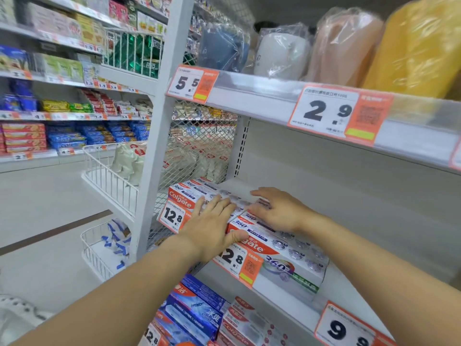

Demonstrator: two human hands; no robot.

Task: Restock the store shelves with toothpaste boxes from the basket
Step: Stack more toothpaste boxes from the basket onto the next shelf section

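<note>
On the middle shelf point(331, 290), at its front left corner, white toothpaste boxes point(287, 255) lie flat in rows, their ends facing the shelf's front edge, where orange price tags point(172, 217) hang. Both hands rest on top of these boxes. Left hand point(212, 226) lies palm down with straight fingers spread over the box tops and its thumb against the end of a front box. Right hand point(279, 208) lies just beside it, farther back, fingers loosely bent and pressing down on the boxes; neither hand grips anything. Below, on the lower shelf, blue boxes point(197, 308) and more white ones sit near the front edge. Above, the top shelf point(262, 96) carries plastic-wrapped cups point(282, 56). No basket for the task can be made out.
</note>
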